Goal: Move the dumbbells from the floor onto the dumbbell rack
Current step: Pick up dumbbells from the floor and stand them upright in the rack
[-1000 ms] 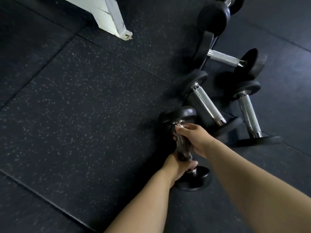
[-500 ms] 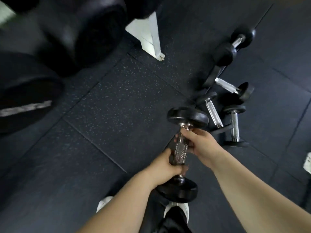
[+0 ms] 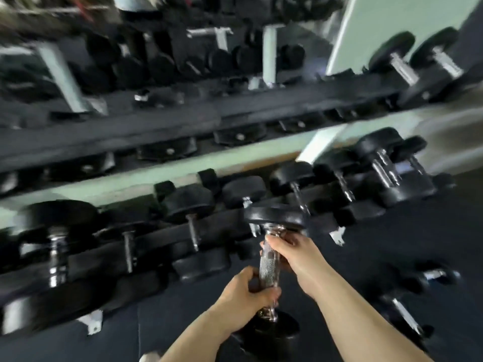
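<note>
Both hands carry one dumbbell (image 3: 268,259) in the air, low in front of the rack (image 3: 156,129), clear of the floor (image 3: 379,252). The left grip (image 3: 248,286) is curled round the lower part of the knurled chrome handle, thumb side up. The right grip (image 3: 290,253) wraps the upper part, fingers folded over the bar just under the far black head. The dumbbell stands nearly on end. Its far head is level with the front rail of the lower tier, and its near head hangs below the left wrist.

The lower tier is packed with racked dumbbells (image 3: 190,202) lying side by side, handles pointing toward the viewer. The held head overlaps one of them, and blur hides whether they touch. On the upper tier two more dumbbells (image 3: 402,64) sit at the right end. The row of dark cradles (image 3: 167,151) to their left looks bare, though motion blur softens it.

Pale rack feet (image 3: 91,325) jut onto the floor at the tier's edge. Right of the arms, floor dumbbells (image 3: 407,317) lie well apart from the rack, with a strip of dark mat between
</note>
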### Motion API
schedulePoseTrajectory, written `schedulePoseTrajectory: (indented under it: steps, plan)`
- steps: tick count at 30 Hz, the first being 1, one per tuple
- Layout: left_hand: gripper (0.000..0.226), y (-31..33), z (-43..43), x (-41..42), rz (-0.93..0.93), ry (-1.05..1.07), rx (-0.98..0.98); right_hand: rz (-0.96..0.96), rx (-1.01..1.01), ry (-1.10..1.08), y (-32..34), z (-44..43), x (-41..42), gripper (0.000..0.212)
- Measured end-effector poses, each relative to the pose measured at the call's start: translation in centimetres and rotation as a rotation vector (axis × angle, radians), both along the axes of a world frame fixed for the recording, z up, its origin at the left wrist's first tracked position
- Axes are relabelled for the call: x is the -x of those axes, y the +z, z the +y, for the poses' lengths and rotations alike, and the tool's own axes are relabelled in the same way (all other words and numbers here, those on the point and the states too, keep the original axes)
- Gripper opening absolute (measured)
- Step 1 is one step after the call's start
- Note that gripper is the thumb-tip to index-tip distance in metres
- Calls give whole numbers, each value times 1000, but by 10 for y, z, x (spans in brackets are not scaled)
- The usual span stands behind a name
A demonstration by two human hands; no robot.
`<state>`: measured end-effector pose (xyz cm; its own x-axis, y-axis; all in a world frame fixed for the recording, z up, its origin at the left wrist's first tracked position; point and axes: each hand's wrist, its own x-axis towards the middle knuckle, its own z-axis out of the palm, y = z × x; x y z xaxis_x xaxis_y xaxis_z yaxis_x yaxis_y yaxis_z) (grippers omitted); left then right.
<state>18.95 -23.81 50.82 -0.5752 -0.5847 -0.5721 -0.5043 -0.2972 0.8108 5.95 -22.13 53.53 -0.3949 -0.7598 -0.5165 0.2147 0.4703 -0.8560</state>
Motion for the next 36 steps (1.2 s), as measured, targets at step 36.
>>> schedulePoseTrajectory:
  steps: [36]
  plan:
    - [31, 82, -407, -613, -395, 687, 404, -144, 31, 644, 63, -496, -635, 17]
